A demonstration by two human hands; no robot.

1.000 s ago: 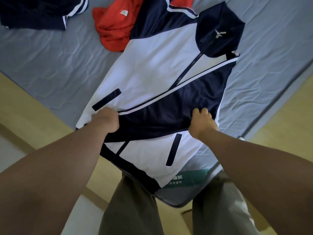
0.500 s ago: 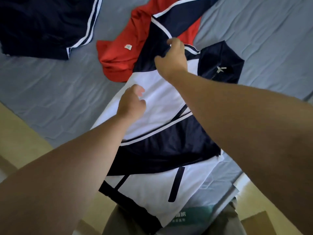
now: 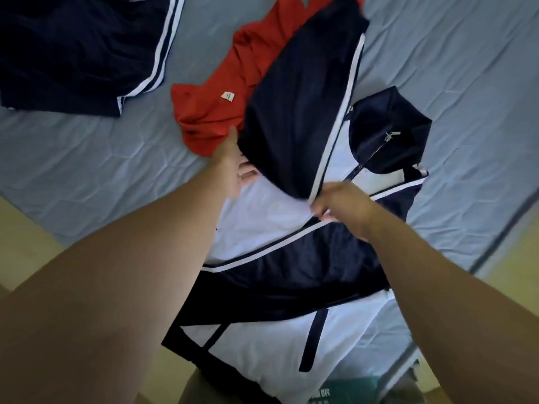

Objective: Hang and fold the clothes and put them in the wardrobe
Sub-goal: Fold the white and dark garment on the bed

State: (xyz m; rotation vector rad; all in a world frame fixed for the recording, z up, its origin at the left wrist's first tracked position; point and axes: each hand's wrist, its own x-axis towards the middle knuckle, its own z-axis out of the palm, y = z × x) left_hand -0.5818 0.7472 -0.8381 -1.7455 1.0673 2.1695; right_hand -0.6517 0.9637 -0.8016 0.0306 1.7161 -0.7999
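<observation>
Head view: three garments [image 3: 210, 112]; right fingers [image 3: 318, 207] pinch jacket sleeve [image 3: 300, 97], left fingers [image 3: 248, 172] loose.

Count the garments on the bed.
3: a navy-and-white zip jacket in the middle, a red garment partly under its sleeve, a navy garment with white stripes at top left. Others may lie outside the view.

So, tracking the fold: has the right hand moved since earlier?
Yes. The right hand drew back toward the person, from beside the red shirt to below the navy collar, pulling the sleeve.
</observation>
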